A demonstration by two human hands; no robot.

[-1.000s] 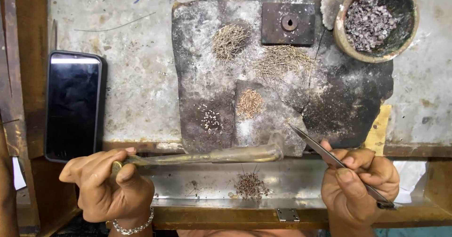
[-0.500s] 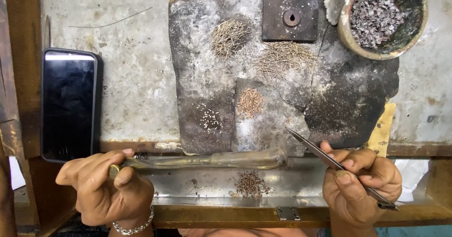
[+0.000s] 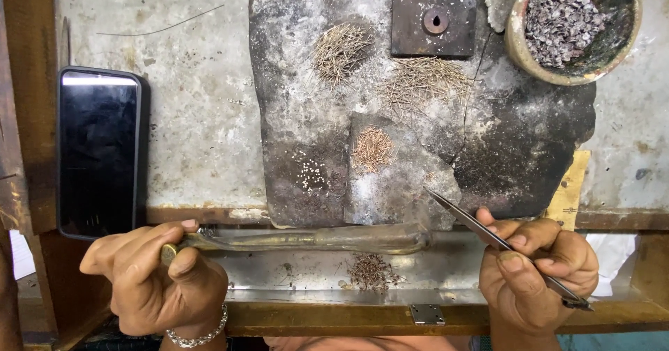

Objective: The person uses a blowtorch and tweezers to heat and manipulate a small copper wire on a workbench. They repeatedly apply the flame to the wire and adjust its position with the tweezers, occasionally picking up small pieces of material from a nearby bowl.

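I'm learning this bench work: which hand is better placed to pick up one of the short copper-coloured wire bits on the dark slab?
Probably the right hand: its tweezers already point toward the copper bits. The left hand grips the long tube lying along the bench edge.

Scuffed grey workbench top [image 3: 202,124] with worn wooden edging [image 3: 31,114], under flat, even light.

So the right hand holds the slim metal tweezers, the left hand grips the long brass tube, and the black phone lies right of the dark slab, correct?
Not quite: in the head view the black phone lies left of the dark slab. The right hand does hold the slim metal tweezers, the left hand the long brass tube.
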